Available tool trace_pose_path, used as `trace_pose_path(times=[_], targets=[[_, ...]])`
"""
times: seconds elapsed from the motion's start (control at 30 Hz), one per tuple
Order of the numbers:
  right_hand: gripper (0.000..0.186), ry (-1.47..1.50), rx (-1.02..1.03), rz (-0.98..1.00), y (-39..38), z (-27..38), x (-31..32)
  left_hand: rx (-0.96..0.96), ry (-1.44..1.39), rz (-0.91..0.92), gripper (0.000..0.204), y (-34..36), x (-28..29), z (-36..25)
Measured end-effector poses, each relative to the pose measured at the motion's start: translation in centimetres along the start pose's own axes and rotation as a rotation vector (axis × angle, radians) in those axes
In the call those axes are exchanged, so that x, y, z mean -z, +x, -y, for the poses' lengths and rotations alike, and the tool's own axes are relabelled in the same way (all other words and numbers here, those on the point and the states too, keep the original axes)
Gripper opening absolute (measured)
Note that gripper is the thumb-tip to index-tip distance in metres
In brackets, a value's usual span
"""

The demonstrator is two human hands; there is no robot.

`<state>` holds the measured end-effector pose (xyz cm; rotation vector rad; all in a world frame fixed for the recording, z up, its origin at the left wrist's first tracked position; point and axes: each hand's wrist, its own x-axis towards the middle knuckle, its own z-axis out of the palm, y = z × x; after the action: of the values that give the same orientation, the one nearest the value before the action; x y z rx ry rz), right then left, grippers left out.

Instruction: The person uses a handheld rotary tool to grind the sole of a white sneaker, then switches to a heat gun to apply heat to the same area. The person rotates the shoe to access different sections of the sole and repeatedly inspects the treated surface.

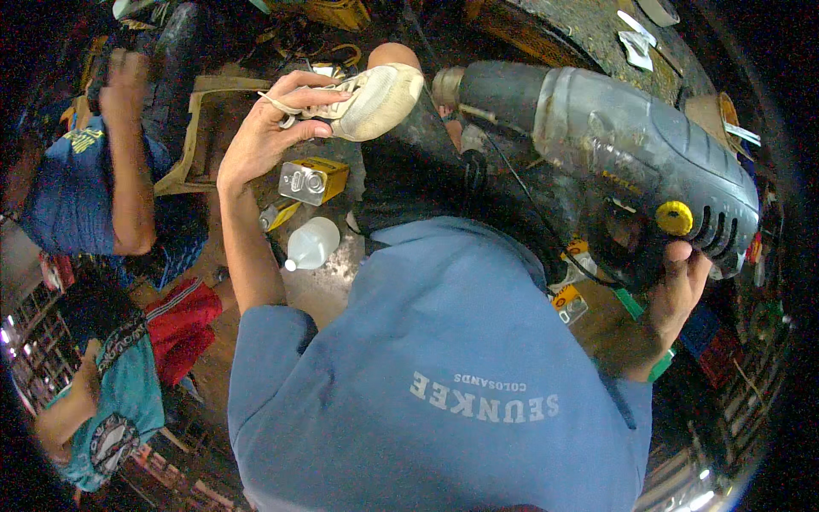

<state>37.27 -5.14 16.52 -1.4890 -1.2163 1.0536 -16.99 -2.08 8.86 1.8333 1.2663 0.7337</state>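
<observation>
My left hand (pixel 277 128) is closed around the heel end of a cream-coloured lace-up shoe (pixel 380 104), fingers over the top and thumb along its side. The shoe's rounded toe points right. My right hand (pixel 678 294) grips a large grey heat gun (pixel 614 128) with a yellow dial near its rear. Part of that hand is hidden behind the tool's body. In this view the heat gun's metal nozzle (pixel 447 87) lies close to the shoe's toe and faces it; the exact gap I cannot tell. A black cord (pixel 520 183) runs past the tool.
Below my left hand are a yellow-and-silver metal can (pixel 314 181) and a translucent plastic bottle (pixel 313 244). A worn workbench (pixel 597 38) stands at the upper right. Two other people sit at the left, one in a dark blue shirt (pixel 72 196), one in a teal shirt (pixel 128 392).
</observation>
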Motion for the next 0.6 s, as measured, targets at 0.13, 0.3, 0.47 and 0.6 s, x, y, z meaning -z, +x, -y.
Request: trace_pose_path(times=[0.13, 0.3, 0.47, 0.6], targets=[[0.067, 0.058, 0.056, -0.070, -0.5, -1.1, -1.0, 0.001, -0.473, -0.081, 0.049, -0.4, -2.2, 3.0], [0.064, 0.204, 0.065, 0.020, -0.5, -1.3, -2.2, 0.230, -1.143, -0.282, 0.066, -1.5, -7.6, 4.1], [0.063, 0.122, 0.076, -0.053, -0.4, -0.5, -3.3, 0.219, -1.338, -0.342, 0.076, -1.0, -10.3, 2.5], [0.065, 0.109, 0.101, -0.004, -0.3, -0.3, -4.2, 0.228, -1.394, -0.349, 0.077, -0.9, -9.7, 1.6]])
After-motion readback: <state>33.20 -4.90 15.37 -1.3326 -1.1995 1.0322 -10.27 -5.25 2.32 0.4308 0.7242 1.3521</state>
